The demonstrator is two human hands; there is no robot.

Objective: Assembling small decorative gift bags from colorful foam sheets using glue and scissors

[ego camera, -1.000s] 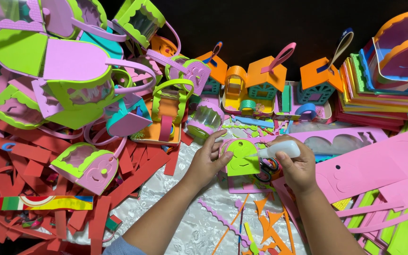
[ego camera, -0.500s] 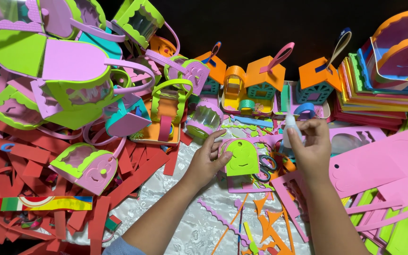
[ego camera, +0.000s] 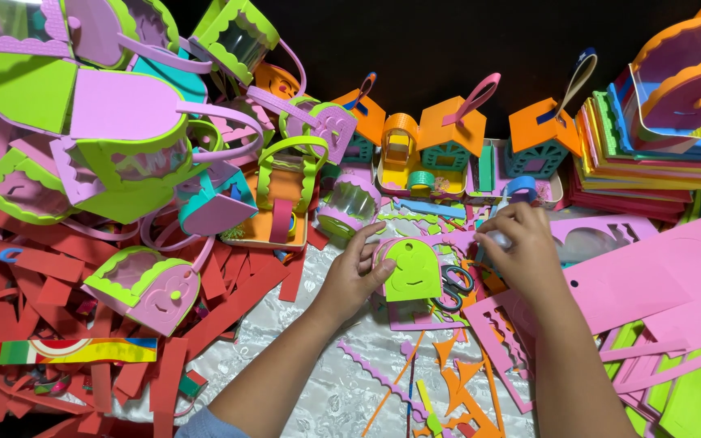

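Note:
My left hand grips the left edge of a small foam basket piece with a lime green arched panel backed by pink foam. It rests on a white patterned cloth. My right hand is raised to the right of it, fingers curled round a small white object that is mostly hidden. Scissors with dark handles lie between the two hands, just right of the green panel.
Finished foam baskets in pink, green and teal pile up at the left. Orange house-shaped boxes stand at the back. Stacked foam sheets sit at the right, a large pink sheet below them. Red scraps cover the lower left.
My right hand has lifted the white object from beside the green panel and moved it up and to the right. My left hand has kept its hold on the green piece.

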